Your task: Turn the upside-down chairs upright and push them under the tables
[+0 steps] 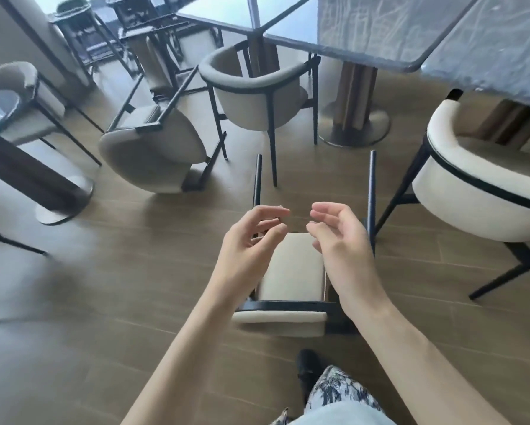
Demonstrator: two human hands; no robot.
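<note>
A beige chair with black legs (293,271) lies overturned on the floor right in front of me, its legs pointing away toward the tables. My left hand (251,237) and my right hand (337,237) hover above its seat underside, fingers curled and apart, holding nothing. A second overturned chair (153,154) lies tipped on the floor to the left. An upright chair (257,96) stands tucked against the dark marble table (365,35) ahead. Another upright chair (484,185) stands at the right by a second table (496,50).
A round metal table base (354,127) stands ahead. At the left are another table pedestal (58,207) and an upright chair (21,99). More chairs (83,29) stand at the back left. My foot (308,366) is just behind the near chair.
</note>
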